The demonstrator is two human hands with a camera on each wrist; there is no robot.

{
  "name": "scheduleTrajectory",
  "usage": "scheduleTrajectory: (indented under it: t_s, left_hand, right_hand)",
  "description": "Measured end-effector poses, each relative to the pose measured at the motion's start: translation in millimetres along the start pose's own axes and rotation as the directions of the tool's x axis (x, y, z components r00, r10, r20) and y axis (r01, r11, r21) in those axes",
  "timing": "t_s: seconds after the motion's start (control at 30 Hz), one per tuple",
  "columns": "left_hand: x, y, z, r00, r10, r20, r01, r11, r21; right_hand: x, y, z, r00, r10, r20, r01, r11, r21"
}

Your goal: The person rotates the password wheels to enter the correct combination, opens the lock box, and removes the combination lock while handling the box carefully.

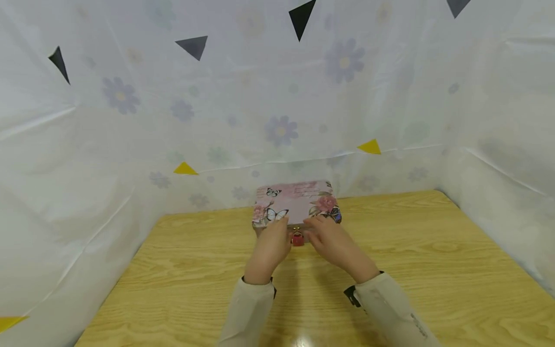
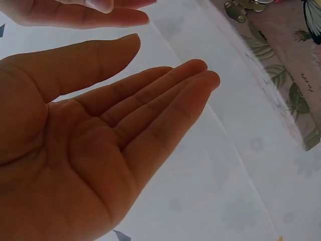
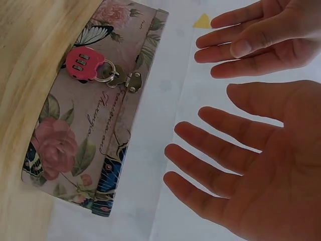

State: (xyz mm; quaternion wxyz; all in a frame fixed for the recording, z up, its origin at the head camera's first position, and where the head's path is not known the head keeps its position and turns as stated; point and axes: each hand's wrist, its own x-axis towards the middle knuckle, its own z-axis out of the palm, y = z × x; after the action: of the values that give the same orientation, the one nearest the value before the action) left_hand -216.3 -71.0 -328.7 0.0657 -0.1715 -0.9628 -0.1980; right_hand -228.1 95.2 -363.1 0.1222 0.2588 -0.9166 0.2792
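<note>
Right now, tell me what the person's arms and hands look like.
The left hand and right hand wear no gloves. The left sleeve and right sleeve are off-white. Black bands show at both cuffs; the right sleeve bears a small dark marking, too blurred to read.

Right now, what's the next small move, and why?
I'd probably bring the right hand in to pinch the red padlock: it hangs at the latch of the closed box, and that hand, like the left hand, is open and holds nothing.
</note>
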Motion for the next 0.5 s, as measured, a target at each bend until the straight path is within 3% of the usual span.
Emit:
scheduleTrajectory:
  t_s: [0.2, 0.37, 0.5]
  left_hand:
    - [10.3, -8.8, 10.8, 0.999, 0.013, 0.039, -0.013, 1.0, -0.02]
    - [16.3, -15.3, 22.0, 0.996, 0.044, 0.073, -0.043, 0.999, -0.015]
    - [19.4, -19.0, 27.8, 0.992, 0.021, 0.128, -0.019, 1.0, -0.018]
  right_hand:
    - [3.4, 3.6, 7.2, 0.996, 0.045, 0.071, -0.055, 0.987, 0.148]
    - [4.5, 10.6, 16.3, 0.993, 0.056, 0.103, -0.073, 0.983, 0.171]
    - [4.8, 16.3, 23.0, 0.983, 0.103, 0.152, -0.131, 0.973, 0.192]
